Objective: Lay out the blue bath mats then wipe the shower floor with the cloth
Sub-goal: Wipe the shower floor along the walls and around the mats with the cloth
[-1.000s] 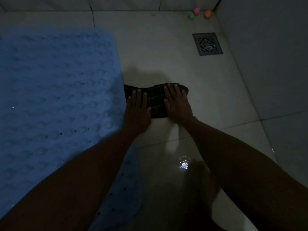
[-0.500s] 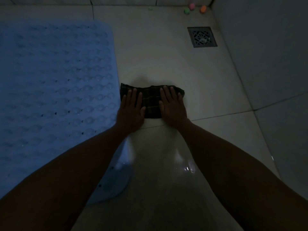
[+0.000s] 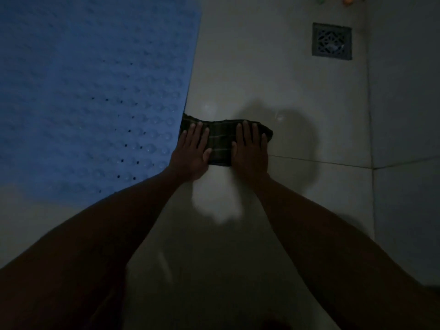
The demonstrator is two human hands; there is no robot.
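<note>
A dark plaid cloth (image 3: 220, 145) lies folded on the pale tiled shower floor (image 3: 262, 86). My left hand (image 3: 191, 153) presses flat on its left end, fingers spread. Flat on the cloth's right end rests my right hand (image 3: 250, 152). A blue bath mat (image 3: 83, 96) with raised bumps and small holes lies spread on the floor at the left; its right edge touches the cloth's left corner. The light is dim.
A square metal drain grate (image 3: 332, 41) sits in the floor at the upper right. A tiled wall (image 3: 404, 91) rises along the right side. Small coloured objects (image 3: 347, 0) lie at the top edge, in the far corner.
Both hands stay pressed on the cloth, which has been drawn back along the floor towards me beside the mat's edge. The view has swung, and the mat's near edge now shows.
</note>
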